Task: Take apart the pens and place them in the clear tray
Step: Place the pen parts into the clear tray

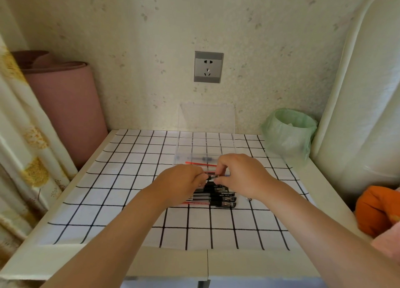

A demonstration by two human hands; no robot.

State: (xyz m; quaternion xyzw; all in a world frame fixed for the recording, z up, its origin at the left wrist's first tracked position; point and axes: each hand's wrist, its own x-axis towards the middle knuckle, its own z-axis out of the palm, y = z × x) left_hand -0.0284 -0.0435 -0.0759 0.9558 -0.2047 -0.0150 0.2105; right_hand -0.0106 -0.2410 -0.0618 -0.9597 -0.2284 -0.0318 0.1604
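Pen in hand: Your left hand (181, 179) and right hand (240, 175) meet just above the pile. They hold one dark pen (211, 177) level between them.
Grip: Each grip is clamped on its own end of that pen, fingers curled round it. Neither hand is free.
Step, as I judge it: You are pulling or twisting this pen apart. Your fingers hide the joint, so I can't tell whether it has given.
Done: The clear tray (199, 145) stands behind your hands, nearer the wall. A clear barrel (194, 158) lies along its front side. A red refill (201, 163) lies at the front edge; I can't tell whether it is inside or outside the wall.
Left: The pile of pens (218, 198) lies on the checked cloth (129, 179) over the counter (86, 259), right under your hands. They look whole and capped, so most of the job looks to be ahead of you.
Stray piece: A small dark bit (249, 199) lies on the cloth just right of the pile, too small to name.
Writing: There is pale print on the black caps in the pile, too small to read. No brand is legible anywhere.
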